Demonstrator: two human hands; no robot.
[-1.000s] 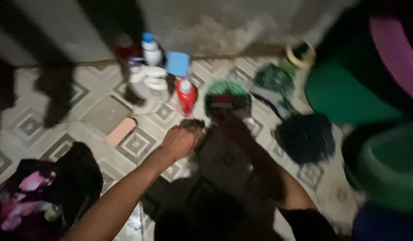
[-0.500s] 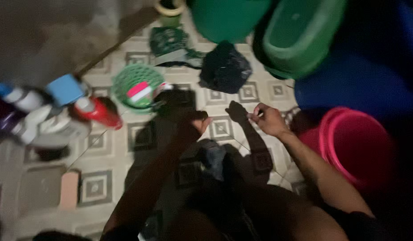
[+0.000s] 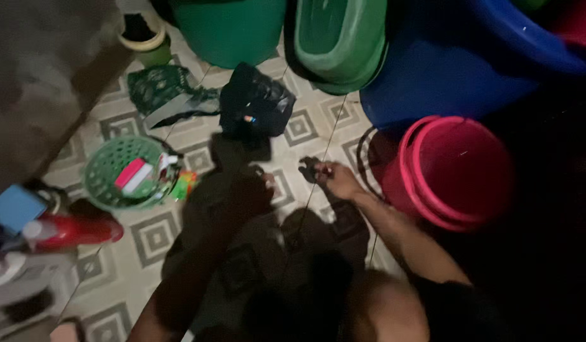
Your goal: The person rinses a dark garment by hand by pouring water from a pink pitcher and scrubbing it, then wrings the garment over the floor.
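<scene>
A dark garment point(image 3: 267, 253) lies spread over the patterned tiled floor in front of me, mostly in shadow. My left hand point(image 3: 250, 189) is dim and sits on its upper edge, fingers closed on the fabric. Further right, my right hand point(image 3: 338, 181) pinches a small dark corner of the same garment point(image 3: 311, 170) just above the tiles. The two hands are about a hand's width apart. The pink bucket point(image 3: 458, 170) stands right beside my right forearm.
A green mesh basket point(image 3: 109, 166) with a pink and white bar stands at left, a red bottle point(image 3: 74, 232) and blue box point(image 3: 15, 206) beyond it. A black bag point(image 3: 255, 106), green cloth point(image 3: 165, 90), green basin point(image 3: 341, 38), green bucket point(image 3: 229, 28) and blue tub point(image 3: 445, 66) crowd the top.
The view has swung right, bringing the buckets and tubs into sight while the bottles slid left. My right hand moved out to the right, pulling a corner of the garment away from my left.
</scene>
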